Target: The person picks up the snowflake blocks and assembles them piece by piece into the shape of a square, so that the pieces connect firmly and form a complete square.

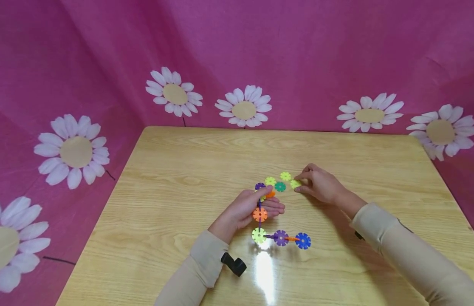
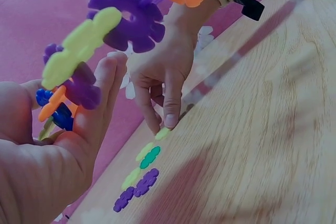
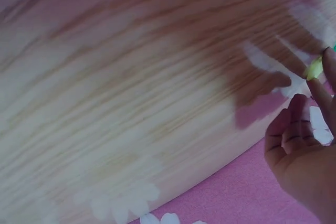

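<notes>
Rightward and beyond the chain (image 1: 260, 215) my left hand (image 1: 244, 207) held, my right hand (image 1: 322, 184) pinched a yellow disc (image 1: 294, 184).

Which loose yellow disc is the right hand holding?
The rightmost loose yellow disc in the head view, pinched by the right hand; the other two lie untouched.

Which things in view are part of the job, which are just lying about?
Job:
linked-disc chain, held by left hand
yellow disc, pinched by right hand
loose green disc, purple discs, other yellow discs: probably pieces to add

Just around:
wooden table
pink daisy-print cloth
black wrist device
</notes>
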Demonstrator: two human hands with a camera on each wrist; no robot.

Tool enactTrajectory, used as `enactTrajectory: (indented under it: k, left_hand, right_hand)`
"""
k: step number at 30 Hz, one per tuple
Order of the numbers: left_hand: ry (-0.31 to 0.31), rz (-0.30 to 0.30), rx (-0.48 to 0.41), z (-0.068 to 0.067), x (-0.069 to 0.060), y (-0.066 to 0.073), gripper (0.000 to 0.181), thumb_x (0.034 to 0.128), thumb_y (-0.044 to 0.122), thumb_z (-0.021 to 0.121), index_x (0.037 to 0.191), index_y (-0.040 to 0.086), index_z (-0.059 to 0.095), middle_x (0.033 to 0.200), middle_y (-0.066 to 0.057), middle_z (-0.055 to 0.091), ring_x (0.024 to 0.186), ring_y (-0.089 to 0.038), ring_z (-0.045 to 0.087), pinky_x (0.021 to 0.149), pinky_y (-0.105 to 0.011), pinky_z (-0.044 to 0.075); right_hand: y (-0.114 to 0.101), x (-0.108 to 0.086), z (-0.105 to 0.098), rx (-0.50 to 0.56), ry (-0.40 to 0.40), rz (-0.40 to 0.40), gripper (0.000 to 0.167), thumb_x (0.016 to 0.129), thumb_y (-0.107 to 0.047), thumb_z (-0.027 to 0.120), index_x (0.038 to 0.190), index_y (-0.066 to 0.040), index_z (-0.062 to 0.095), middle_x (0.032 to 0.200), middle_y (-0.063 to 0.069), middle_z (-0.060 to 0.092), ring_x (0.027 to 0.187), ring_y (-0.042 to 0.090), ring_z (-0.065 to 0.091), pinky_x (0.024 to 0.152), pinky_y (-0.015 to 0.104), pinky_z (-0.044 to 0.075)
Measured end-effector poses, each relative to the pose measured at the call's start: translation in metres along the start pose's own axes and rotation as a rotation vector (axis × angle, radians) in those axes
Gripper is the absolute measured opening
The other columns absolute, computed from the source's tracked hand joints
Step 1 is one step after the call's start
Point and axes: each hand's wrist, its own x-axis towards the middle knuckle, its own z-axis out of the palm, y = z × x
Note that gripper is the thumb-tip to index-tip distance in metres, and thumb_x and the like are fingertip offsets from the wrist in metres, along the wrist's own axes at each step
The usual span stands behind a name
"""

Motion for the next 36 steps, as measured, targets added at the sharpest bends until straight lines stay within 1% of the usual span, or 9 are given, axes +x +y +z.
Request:
enactTrajectory:
  k: [5,9,11,14,18,22,26,32,36]
  left_hand:
    - [-0.010,-0.004,-0.009,0.000,0.000,-0.001,0.060,0.1039,0.034,0.053,0.128,-0.021,0.051,0.112,-0.031,0.070,0.097,-0.028,0.075,0.088,-0.032,0.061]
    - [-0.011,-0.005,-0.008,0.000,0.001,-0.001,0.060,0.1040,0.034,0.053,0.129,-0.021,0.051,0.111,-0.031,0.070,0.096,-0.027,0.075,0.088,-0.032,0.061]
    - [-0.012,-0.003,-0.005,0.000,0.001,0.000,0.060,0.1040,0.034,0.053,0.128,-0.021,0.051,0.112,-0.031,0.069,0.096,-0.028,0.075,0.088,-0.031,0.061]
    - [-0.012,0.002,0.005,0.000,0.001,0.000,0.060,0.1041,0.034,0.052,0.128,-0.021,0.052,0.112,-0.031,0.069,0.097,-0.028,0.075,0.088,-0.032,0.061]
    - [-0.013,0.003,0.017,-0.002,0.002,0.000,0.060,0.1042,0.034,0.052,0.127,-0.021,0.052,0.112,-0.031,0.070,0.098,-0.028,0.075,0.088,-0.032,0.061]
    - [-0.017,0.004,0.021,-0.002,0.002,0.000,0.060,0.1041,0.035,0.052,0.127,-0.021,0.053,0.111,-0.030,0.070,0.098,-0.027,0.075,0.089,-0.033,0.061]
    - [-0.014,0.003,0.021,-0.002,0.002,0.000,0.060,0.1041,0.035,0.052,0.125,-0.021,0.054,0.111,-0.031,0.070,0.097,-0.027,0.075,0.089,-0.033,0.061]
    - [-0.012,-0.006,0.003,-0.002,0.003,-0.001,0.058,0.1049,0.033,0.051,0.126,-0.021,0.053,0.120,-0.039,0.062,0.098,-0.030,0.075,0.088,-0.033,0.061]
    - [-0.004,-0.014,0.011,-0.002,0.003,-0.001,0.057,0.1045,0.035,0.052,0.123,-0.019,0.056,0.120,-0.037,0.063,0.097,-0.029,0.075,0.087,-0.032,0.062]
  right_hand:
    - [0.001,-0.002,0.001,-0.074,0.029,-0.043,0.036,0.085,-0.036,0.080,0.107,-0.008,0.075,0.100,0.005,0.063,0.075,0.013,0.053,0.066,0.031,0.051]
    - [0.000,-0.005,0.001,-0.106,0.064,-0.070,0.040,0.084,-0.040,0.080,0.106,-0.007,0.074,0.085,0.000,0.066,0.069,0.010,0.053,0.066,0.034,0.054]
    - [-0.002,-0.006,-0.001,-0.087,0.078,-0.065,0.041,0.082,-0.039,0.081,0.106,-0.007,0.074,0.081,-0.002,0.068,0.066,0.008,0.055,0.064,0.032,0.054]
    - [-0.008,-0.009,-0.005,-0.036,0.087,-0.060,0.038,0.081,-0.034,0.082,0.107,-0.006,0.075,0.082,-0.001,0.073,0.066,0.005,0.059,0.063,0.029,0.055]
    - [-0.016,-0.012,-0.011,0.020,0.103,-0.088,0.034,0.081,-0.029,0.083,0.105,-0.006,0.076,0.082,-0.001,0.074,0.064,0.004,0.058,0.058,0.022,0.053]
    - [-0.025,-0.017,-0.016,0.060,0.150,-0.137,0.031,0.080,-0.027,0.084,0.102,-0.007,0.077,0.080,-0.001,0.073,0.061,0.003,0.055,0.050,0.017,0.048]
    - [-0.034,-0.022,-0.020,0.091,0.203,-0.203,0.030,0.078,-0.023,0.086,0.100,-0.006,0.077,0.081,0.000,0.074,0.060,0.001,0.054,0.046,0.016,0.046]
    - [-0.047,-0.028,-0.024,0.136,0.254,-0.284,0.028,0.074,-0.021,0.088,0.097,-0.007,0.077,0.081,-0.001,0.074,0.061,0.002,0.058,0.047,0.014,0.047]
    - [-0.053,-0.029,-0.026,0.159,0.281,-0.326,0.026,0.072,-0.017,0.089,0.094,-0.008,0.077,0.078,-0.002,0.074,0.060,0.003,0.059,0.048,0.012,0.047]
